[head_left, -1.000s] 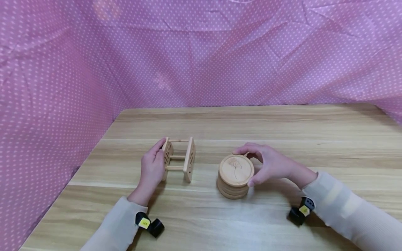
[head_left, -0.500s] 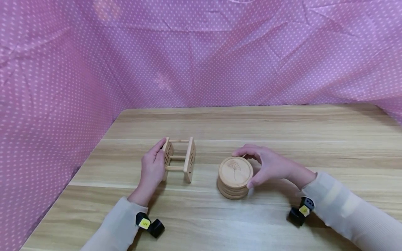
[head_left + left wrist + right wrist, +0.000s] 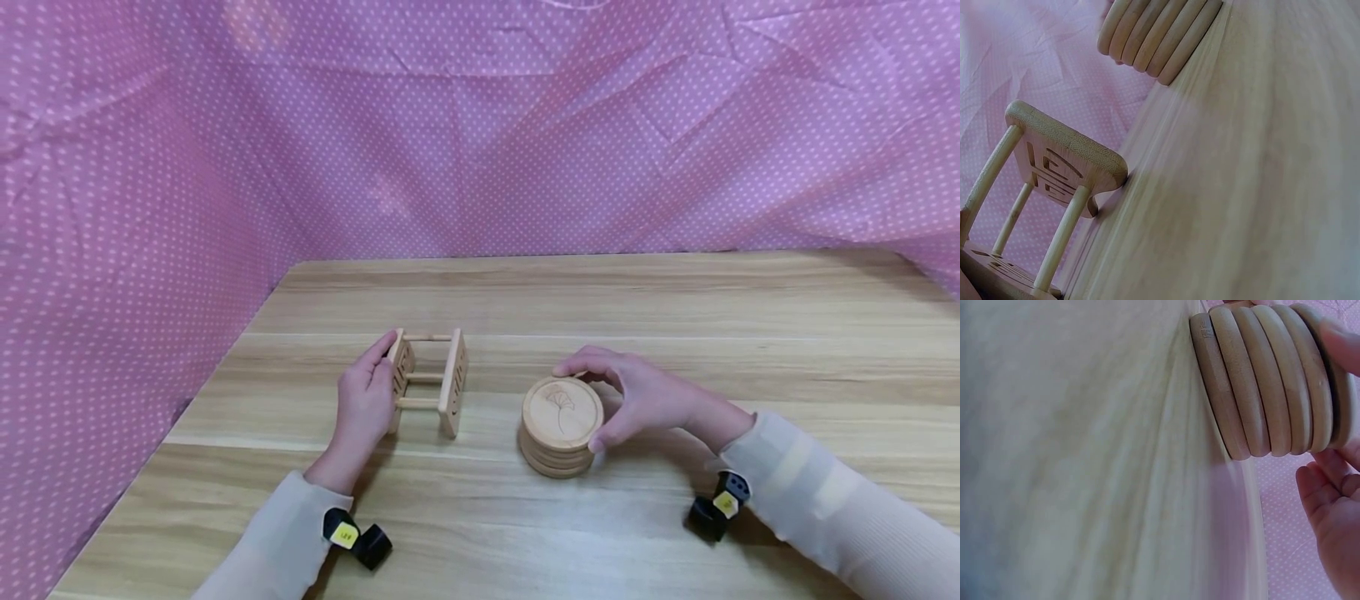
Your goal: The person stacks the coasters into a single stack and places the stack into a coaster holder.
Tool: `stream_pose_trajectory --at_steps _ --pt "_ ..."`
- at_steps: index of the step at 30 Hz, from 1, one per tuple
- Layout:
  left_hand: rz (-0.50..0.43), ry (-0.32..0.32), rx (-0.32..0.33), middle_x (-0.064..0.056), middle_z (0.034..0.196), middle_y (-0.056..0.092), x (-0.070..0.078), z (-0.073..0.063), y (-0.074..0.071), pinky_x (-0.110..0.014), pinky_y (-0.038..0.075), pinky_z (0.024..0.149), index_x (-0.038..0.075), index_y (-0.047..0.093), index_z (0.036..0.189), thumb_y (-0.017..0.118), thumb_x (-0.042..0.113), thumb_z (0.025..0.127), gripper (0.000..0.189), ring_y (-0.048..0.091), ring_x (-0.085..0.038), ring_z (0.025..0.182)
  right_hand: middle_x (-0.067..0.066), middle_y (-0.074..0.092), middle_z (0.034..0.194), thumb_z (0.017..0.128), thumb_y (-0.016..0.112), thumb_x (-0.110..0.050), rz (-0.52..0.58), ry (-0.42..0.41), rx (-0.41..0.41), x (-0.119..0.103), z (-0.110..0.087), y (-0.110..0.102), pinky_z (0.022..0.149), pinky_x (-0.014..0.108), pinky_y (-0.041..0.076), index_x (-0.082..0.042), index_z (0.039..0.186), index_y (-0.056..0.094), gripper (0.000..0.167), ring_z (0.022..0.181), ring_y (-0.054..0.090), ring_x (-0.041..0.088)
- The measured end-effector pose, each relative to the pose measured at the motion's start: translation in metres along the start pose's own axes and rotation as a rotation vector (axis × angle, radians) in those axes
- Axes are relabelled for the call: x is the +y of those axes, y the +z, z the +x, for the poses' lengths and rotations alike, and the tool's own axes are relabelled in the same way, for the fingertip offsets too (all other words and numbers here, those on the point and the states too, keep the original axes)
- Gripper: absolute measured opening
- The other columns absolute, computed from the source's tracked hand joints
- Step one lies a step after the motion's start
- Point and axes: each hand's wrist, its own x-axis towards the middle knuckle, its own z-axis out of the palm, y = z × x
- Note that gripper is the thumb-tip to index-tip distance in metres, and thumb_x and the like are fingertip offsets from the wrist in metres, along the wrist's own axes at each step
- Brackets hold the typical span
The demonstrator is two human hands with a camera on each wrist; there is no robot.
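A wooden coaster holder (image 3: 427, 379), two slotted side panels joined by thin rods, stands on the table at centre left. My left hand (image 3: 365, 396) grips its left panel. In the left wrist view the holder's far panel (image 3: 1063, 150) shows its cut-out pattern, with no coasters between the panels. To the right is a stack of round wooden coasters (image 3: 555, 462). My right hand (image 3: 645, 392) holds the top coaster (image 3: 562, 414), engraved with a flower, by its edge between thumb and fingers. The right wrist view shows a dark gap between this coaster and the stack (image 3: 1266, 381) below.
The wood-grain table (image 3: 480, 517) runs back to a pink dotted cloth (image 3: 480, 150), which also hangs along the left side. Black cameras (image 3: 372, 546) are strapped to both sleeved wrists.
The top coaster has come down slightly and a little to the left over the stack, with my right hand around it. My left hand and the holder have stayed put.
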Motion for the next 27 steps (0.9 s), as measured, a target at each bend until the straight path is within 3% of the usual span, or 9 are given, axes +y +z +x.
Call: stream_pose_trajectory --at_steps 10,16,27 --pt "-0.018 -0.035 -0.046 -0.015 0.137 0.047 0.002 0.002 -0.002 -0.041 0.04 0.099 0.005 0.048 0.134 0.034 0.006 0.096 0.041 0.047 -0.025 0.121 0.009 0.053 0.123 0.057 0.085 -0.021 0.035 0.064 -0.03 -0.003 0.002 0.0 0.098 0.039 0.038 -0.005 0.127 0.049 0.081 0.109 0.051 0.027" --pt "-0.006 -0.076 -0.046 -0.016 0.137 0.047 0.007 0.003 -0.002 -0.044 0.038 0.101 0.006 0.048 0.134 0.034 0.007 0.095 0.042 0.045 -0.03 0.124 0.012 0.052 0.124 0.058 0.084 -0.018 0.093 0.07 -0.061 -0.003 0.004 0.0 0.095 0.03 0.041 -0.001 0.127 0.046 0.08 0.112 0.047 0.031" --pt "-0.086 -0.191 -0.077 -0.013 0.138 0.046 0.013 0.004 -0.004 -0.039 0.038 0.102 0.007 0.048 0.134 0.036 0.008 0.096 0.04 0.045 -0.026 0.123 0.021 0.043 0.135 0.061 0.083 -0.02 0.054 0.04 -0.073 -0.008 0.003 0.0 0.099 0.035 0.039 0.0 0.138 0.036 0.092 0.121 0.038 0.032"
